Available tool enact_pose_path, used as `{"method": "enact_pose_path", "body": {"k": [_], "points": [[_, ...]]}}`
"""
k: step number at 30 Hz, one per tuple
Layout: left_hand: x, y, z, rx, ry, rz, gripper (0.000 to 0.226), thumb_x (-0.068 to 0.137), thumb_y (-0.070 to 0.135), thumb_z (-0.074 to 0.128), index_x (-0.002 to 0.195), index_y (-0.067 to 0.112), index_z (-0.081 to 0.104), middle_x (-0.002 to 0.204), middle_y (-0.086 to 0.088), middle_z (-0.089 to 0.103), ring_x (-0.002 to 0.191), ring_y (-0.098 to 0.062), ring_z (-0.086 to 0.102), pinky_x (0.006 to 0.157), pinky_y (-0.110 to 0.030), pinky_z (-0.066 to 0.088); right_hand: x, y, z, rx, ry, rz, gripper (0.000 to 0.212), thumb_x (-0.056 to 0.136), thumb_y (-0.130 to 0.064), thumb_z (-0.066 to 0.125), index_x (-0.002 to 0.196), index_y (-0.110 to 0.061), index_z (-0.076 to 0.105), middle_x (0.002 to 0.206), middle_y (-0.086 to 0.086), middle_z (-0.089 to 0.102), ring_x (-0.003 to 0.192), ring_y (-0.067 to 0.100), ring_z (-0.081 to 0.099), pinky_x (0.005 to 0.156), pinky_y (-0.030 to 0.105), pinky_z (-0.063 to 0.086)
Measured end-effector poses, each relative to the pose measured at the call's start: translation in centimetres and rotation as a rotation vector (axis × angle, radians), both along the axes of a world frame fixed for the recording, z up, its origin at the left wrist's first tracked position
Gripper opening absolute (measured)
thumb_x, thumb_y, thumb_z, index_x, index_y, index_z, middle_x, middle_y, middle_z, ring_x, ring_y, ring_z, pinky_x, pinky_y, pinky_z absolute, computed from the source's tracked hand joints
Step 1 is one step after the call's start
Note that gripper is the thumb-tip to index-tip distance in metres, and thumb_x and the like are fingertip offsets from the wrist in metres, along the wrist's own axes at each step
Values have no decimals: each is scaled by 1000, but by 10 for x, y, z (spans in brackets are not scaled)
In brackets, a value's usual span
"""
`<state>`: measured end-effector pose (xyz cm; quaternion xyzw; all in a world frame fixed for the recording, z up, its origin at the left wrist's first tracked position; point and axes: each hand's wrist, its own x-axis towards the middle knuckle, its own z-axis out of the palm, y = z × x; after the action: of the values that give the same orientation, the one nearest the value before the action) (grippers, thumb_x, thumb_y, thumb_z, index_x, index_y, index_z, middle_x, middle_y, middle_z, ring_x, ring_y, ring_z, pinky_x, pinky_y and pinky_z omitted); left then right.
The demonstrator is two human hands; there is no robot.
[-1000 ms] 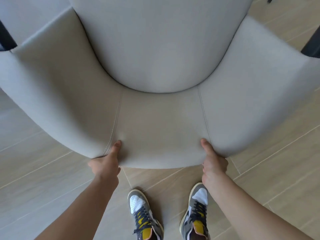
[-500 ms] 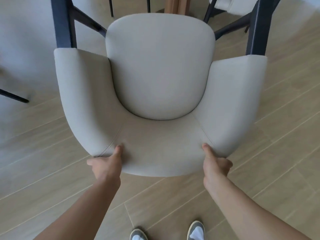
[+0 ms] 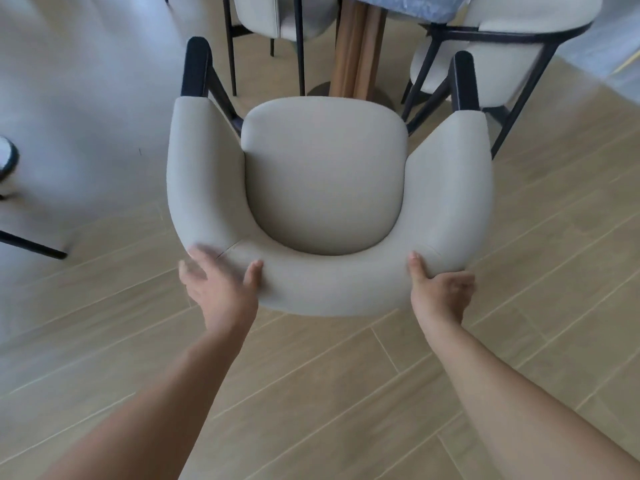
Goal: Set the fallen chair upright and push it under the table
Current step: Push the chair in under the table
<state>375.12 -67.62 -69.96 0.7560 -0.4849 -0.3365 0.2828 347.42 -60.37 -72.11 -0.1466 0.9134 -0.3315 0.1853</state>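
Note:
The beige upholstered chair stands upright on its black legs, seen from above, its seat facing the table. My right hand grips the right end of the curved backrest, thumb on top and fingers wrapped behind. On the left part of the backrest lies my left hand, blurred, its fingers spread and its thumb on top, not clasped around it. The table shows as a dark stone top on a wooden pedestal just beyond the chair's front.
Two matching chairs stand at the table, one at the far left and one at the far right, close to my chair's black front legs. Part of another chair and its black leg show at the left edge. The floor is pale wood planks.
The chair has moved away from me toward the table, and its whole outline plus the pedestal now show. My left hand has loosened from its grip and spread its fingers.

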Motion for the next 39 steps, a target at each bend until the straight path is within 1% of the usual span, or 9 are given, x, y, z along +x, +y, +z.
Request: {"method": "enact_pose_path", "body": {"k": [2,4,7,11,15,19,24,36,39], "points": [[-10,-27,8,-146,-272,-222,78,106,30,60,168,31,13,176,-24,-6,162,-46,-6,127,-60,9,-7,-25,11,53,134,114,101,99,-62,63,164,0,17,169,28,25,154,48,31,115,62,37],[-19,-52,10,-253,-480,-507,59,107,9,45,162,28,35,177,-17,10,163,-44,-7,127,-65,1,-15,-47,17,44,384,328,78,107,-45,56,170,-16,21,177,25,15,163,46,17,123,68,22],[-43,-84,16,-277,-516,-742,46,108,31,42,153,21,51,165,-1,46,165,-30,12,127,-60,-10,-36,-80,19,-22,670,663,38,111,-22,48,142,-8,65,163,20,52,161,47,30,125,75,11],[-69,-127,23,-254,-699,-962,119,68,100,36,158,23,41,156,3,52,156,-26,33,125,-68,-7,-61,-121,18,-87,798,922,61,104,-52,38,125,-8,76,127,11,78,138,42,62,123,72,26],[-85,-169,34,-210,-845,-1050,120,60,70,85,160,31,32,152,2,49,150,-28,39,124,-71,4,-85,-160,25,-77,791,1048,90,89,-81,39,133,-10,73,126,10,76,128,41,67,121,69,31],[-104,-207,44,-184,-860,-1021,104,67,48,88,156,31,37,149,3,50,148,-27,40,124,-68,6,-107,-195,39,105,757,1223,119,63,-96,55,145,-9,61,135,11,67,136,41,60,124,71,24],[-117,-244,53,-156,-854,-1013,102,71,48,86,157,34,32,152,6,45,151,-24,34,125,-66,6,-116,-234,49,207,749,1240,117,56,-78,87,149,-15,55,134,4,63,138,34,55,128,64,18],[-123,-285,47,-192,-746,-1030,114,67,64,84,161,39,24,154,8,43,152,-22,31,124,-62,3,-126,-271,47,170,726,1208,109,56,-76,89,143,-18,56,131,4,62,139,34,55,129,63,19],[-122,-286,49,-136,-577,-1007,124,67,84,68,166,36,10,160,7,40,157,-21,23,125,-56,-8,-127,-270,48,227,658,1224,117,60,-91,69,152,-21,50,148,5,57,151,35,44,131,61,9]]}}
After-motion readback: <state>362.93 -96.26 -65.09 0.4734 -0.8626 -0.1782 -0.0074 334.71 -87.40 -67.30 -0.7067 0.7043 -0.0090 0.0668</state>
